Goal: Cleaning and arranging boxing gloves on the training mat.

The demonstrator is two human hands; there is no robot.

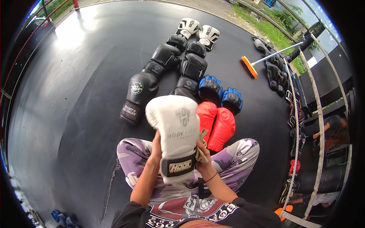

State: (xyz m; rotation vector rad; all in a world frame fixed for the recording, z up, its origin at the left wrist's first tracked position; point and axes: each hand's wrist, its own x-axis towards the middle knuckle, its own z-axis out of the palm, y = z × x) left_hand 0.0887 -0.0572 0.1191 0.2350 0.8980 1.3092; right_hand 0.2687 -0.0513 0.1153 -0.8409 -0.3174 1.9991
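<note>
A white boxing glove with a black wrist cuff (181,134) is held upright between my hands, above my crossed legs. My left hand (156,145) grips its left side, the fingers partly hidden behind it. On the other side, my right hand (203,154) holds the glove together with a beige cloth (202,144). Just beyond lie red boxing gloves (222,128) and blue-and-black open-finger gloves (211,87). Black boxing gloves (142,88) form two rows leading away to a white pair (209,34) at the far end.
An orange brush head (249,67) with a pale handle lies at the right. More gloves (273,75) line the ring's edge beside the ropes (316,99). Blue gear (62,218) sits at the lower left. People are partly visible beyond the ropes. The mat has a frayed seam (109,185).
</note>
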